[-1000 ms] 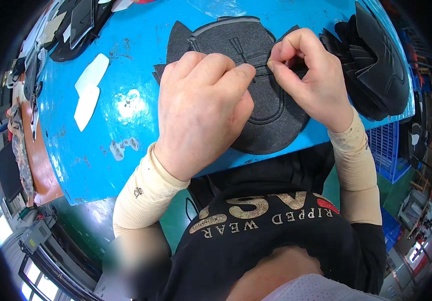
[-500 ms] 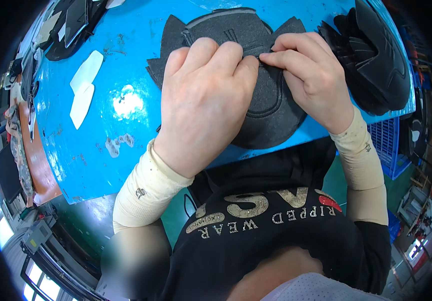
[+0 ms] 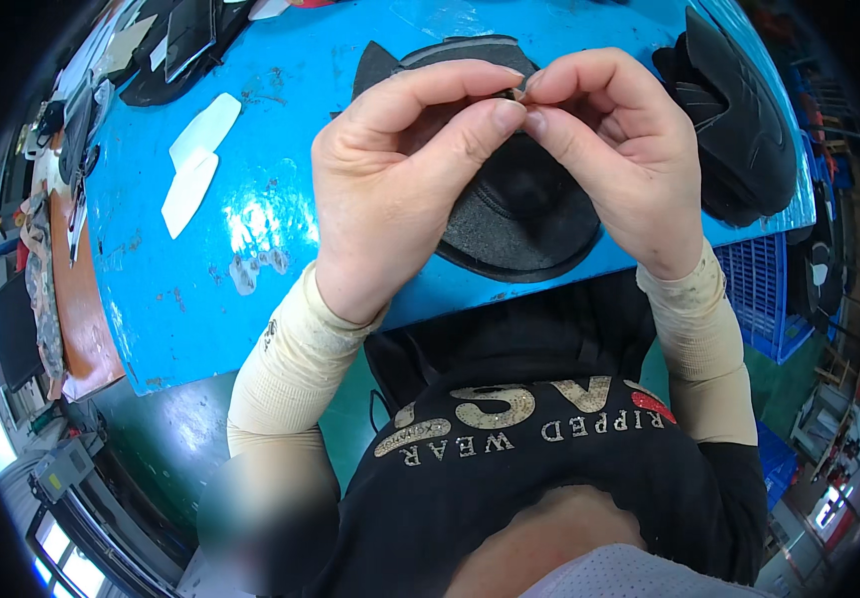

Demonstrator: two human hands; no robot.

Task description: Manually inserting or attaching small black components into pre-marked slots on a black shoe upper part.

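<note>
above blk piece, l hand & r hand arched tip-to-tip, pinches narrow; can't tell if holding anything.

The surface is glossy blue, smooth but scuffed, with white glare. The dark rounded piece on it looks matt, with a finely grained, cloth-like face. Two white cutouts look like smooth paper or thin card. The black stack at right has a smooth, leather-like, low sheen. The person's cream sleeves are ribbed knit; the black shirt is matt cloth with a glittery print. The blue crate looks like plastic.
</note>
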